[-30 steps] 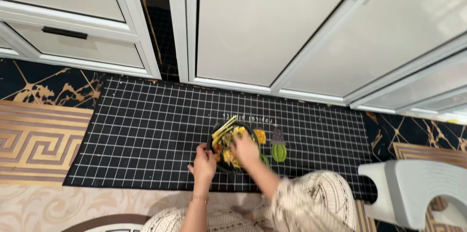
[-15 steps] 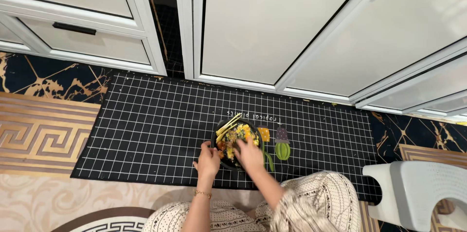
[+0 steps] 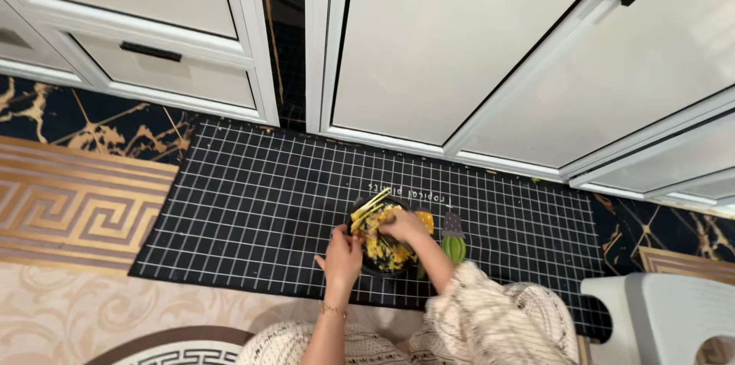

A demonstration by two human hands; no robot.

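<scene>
Steadying a round dark bowl (image 3: 380, 246) of yellow strips, left hand (image 3: 341, 259) grips its rim, right hand (image 3: 403, 225) pinching pieces

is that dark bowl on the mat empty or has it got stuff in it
Not empty. The dark bowl holds yellow pieces, with pale strips sticking over its far rim; the right hand reaches in, the left hand grips its edge.

Black grid-lined mat (image 3: 253, 212) laid on marbled floor (image 3: 69, 124) — white cabinets (image 3: 429, 36) behind, grey stool (image 3: 674, 319) set at right.
</scene>
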